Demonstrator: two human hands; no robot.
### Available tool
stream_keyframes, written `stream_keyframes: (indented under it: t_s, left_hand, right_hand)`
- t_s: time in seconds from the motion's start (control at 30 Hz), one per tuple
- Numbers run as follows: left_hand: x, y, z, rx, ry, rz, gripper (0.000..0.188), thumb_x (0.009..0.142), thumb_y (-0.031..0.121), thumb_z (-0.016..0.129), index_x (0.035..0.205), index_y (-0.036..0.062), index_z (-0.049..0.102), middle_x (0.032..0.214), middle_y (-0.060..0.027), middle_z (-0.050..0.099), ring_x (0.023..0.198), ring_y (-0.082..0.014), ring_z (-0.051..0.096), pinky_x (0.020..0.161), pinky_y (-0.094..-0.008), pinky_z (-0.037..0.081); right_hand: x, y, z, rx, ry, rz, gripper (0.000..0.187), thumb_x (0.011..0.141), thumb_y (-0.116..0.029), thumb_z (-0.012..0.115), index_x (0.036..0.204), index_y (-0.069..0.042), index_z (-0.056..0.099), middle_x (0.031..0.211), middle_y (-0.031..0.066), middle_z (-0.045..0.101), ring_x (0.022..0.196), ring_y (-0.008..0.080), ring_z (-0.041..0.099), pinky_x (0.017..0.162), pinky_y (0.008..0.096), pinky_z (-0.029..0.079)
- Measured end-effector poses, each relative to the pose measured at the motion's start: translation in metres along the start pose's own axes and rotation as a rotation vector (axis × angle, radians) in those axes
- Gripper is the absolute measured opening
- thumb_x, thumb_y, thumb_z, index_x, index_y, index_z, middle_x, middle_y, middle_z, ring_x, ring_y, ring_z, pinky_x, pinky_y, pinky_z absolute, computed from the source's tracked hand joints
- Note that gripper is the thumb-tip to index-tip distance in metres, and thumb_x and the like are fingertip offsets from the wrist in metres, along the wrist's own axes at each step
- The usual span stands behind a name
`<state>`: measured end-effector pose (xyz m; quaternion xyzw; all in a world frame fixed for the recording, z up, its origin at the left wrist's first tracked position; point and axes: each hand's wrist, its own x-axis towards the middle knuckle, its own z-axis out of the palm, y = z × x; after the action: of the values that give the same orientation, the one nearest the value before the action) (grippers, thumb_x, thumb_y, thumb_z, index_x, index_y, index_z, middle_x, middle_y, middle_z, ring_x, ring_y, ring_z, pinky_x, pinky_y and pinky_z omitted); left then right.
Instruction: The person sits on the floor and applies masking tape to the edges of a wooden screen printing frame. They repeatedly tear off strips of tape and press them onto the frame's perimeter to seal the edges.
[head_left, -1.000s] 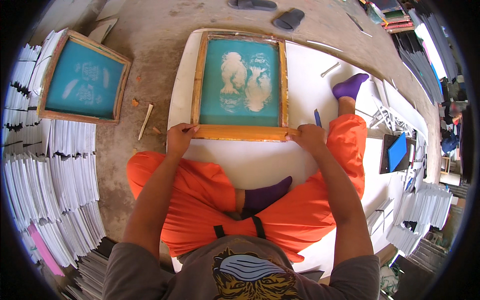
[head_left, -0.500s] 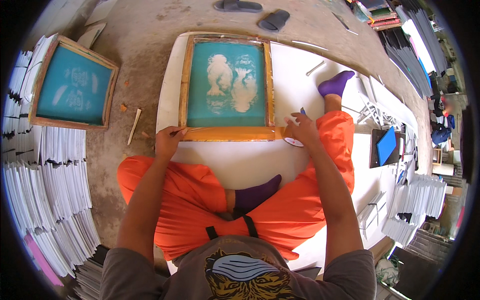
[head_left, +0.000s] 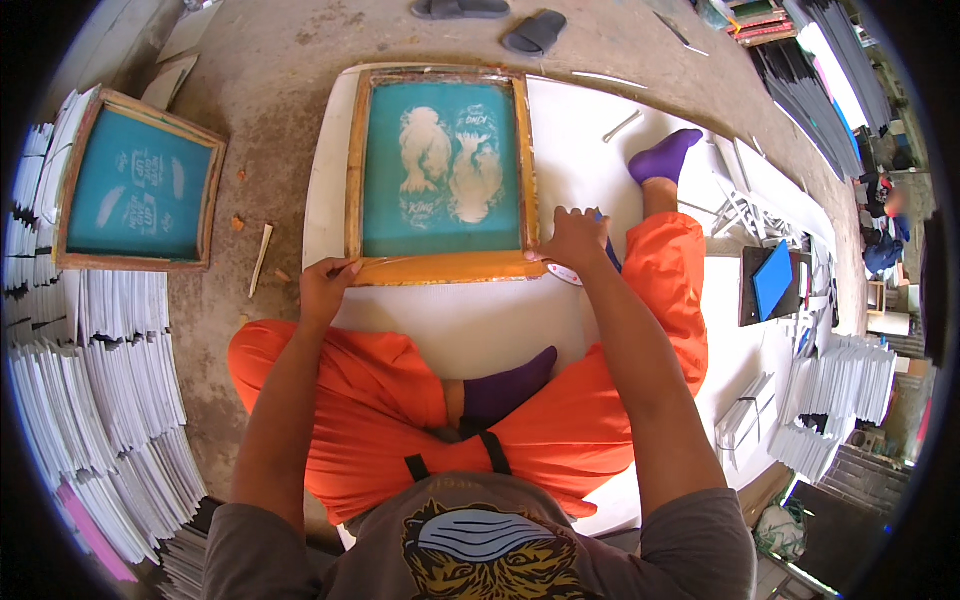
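A screen-printing frame [head_left: 354,170] with turquoise mesh and two pale figures lies on a white board in front of me. A strip of brown tape [head_left: 440,268] runs along its near side. My left hand [head_left: 326,290] pinches the strip's left end at the frame's near left corner. My right hand [head_left: 580,240] is at the near right corner, its thumb on the tape's other end. Beneath that hand shows part of a tape roll [head_left: 564,273] with a pale, printed face. A slim blue tool [head_left: 612,256] sticks out by its fingers; its kind is hidden.
Another turquoise screen frame [head_left: 213,190] leans at left against stacked white sheets [head_left: 85,400]. A small white stick [head_left: 622,127] lies on the white board [head_left: 480,330] beyond my right foot. A blue rectangular piece [head_left: 767,282] and white scraps are at right. Slippers [head_left: 535,33] lie on the far floor.
My right hand has come left and down to the frame's near right corner, bringing the tape's end against it. My left hand stays at the left corner. The view has shifted slightly.
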<state>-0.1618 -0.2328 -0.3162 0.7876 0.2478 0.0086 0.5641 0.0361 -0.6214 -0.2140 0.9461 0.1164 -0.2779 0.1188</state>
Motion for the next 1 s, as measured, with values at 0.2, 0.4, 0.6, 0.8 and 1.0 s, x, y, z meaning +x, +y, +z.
stream_keyframes:
  t_s: [0.2,0.4,0.6,0.8,1.0]
  left_hand:
    - [0.002,-0.013,0.0,-0.009,0.01,0.039,0.029,0.093,0.017,0.081,0.107,-0.0082,0.076,0.086,-0.0072,0.074,0.077,-0.0092,0.064,0.071,-0.0247,0.053]
    - [-0.002,0.004,0.0,-0.035,0.016,0.017,0.027,0.093,0.015,0.081,0.104,-0.0087,0.076,0.084,-0.0048,0.073,0.075,-0.0078,0.062,0.069,-0.0235,0.051]
    - [0.0,0.01,0.0,-0.008,0.0,-0.002,0.028,0.093,0.017,0.082,0.102,-0.0085,0.076,0.081,-0.0033,0.072,0.072,-0.0073,0.061,0.067,-0.0231,0.05]
    - [0.0,-0.001,-0.003,-0.039,0.004,-0.004,0.028,0.093,0.018,0.081,0.103,-0.0086,0.076,0.08,-0.003,0.072,0.072,-0.007,0.061,0.066,-0.0233,0.049]
    - [0.003,-0.004,-0.001,-0.047,0.001,0.018,0.029,0.093,0.019,0.081,0.102,-0.0085,0.076,0.081,-0.004,0.073,0.073,-0.0071,0.061,0.067,-0.0236,0.05]
  right_hand:
    - [0.044,0.064,0.034,0.613,0.355,0.12,0.068,0.083,-0.048,0.079,0.129,-0.001,0.062,0.121,0.0225,0.071,0.114,0.042,0.068,0.099,0.0531,0.054]
    - [0.052,0.102,0.08,0.321,0.201,0.296,0.036,0.087,-0.016,0.067,0.118,0.001,0.063,0.117,0.0281,0.071,0.109,0.0454,0.07,0.095,0.0521,0.057]
    - [0.048,0.095,0.078,0.319,0.223,0.309,0.028,0.092,-0.011,0.058,0.115,0.002,0.065,0.119,0.0285,0.071,0.109,0.0463,0.07,0.094,0.0522,0.057]
    - [-0.009,0.065,0.035,0.559,0.53,0.106,0.033,0.099,-0.014,0.058,0.128,0.0,0.066,0.105,0.032,0.071,0.097,0.0462,0.072,0.087,0.0543,0.057]
    - [-0.088,-0.011,0.065,0.649,0.426,-0.037,0.039,0.1,-0.014,0.058,0.138,-0.01,0.061,0.101,0.0284,0.073,0.093,0.0468,0.072,0.079,0.0565,0.058]
